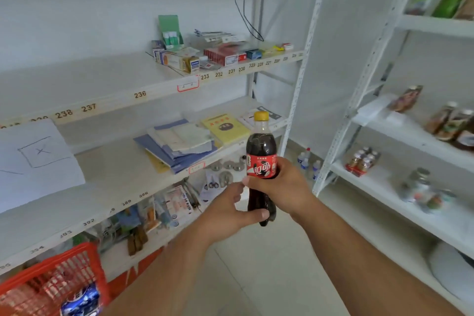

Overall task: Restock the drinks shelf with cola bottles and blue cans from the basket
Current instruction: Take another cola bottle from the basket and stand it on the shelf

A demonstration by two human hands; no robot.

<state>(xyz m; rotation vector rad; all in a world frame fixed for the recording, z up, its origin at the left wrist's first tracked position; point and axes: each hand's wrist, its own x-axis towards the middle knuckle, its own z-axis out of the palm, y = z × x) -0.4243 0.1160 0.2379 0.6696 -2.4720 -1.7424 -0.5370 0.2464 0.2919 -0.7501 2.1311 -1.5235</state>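
Now white shelves point(107, 100) at 10 o'clock, tags 236–238; both hands, right hand point(284, 187) and left hand point(228, 210), grip red-label cola bottle point(261, 159).

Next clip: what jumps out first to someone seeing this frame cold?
A cola bottle with a yellow cap, held upright mid-frame: the right hand grips its label, the left hand holds its base. Next, the red basket at bottom left, a blue can inside.
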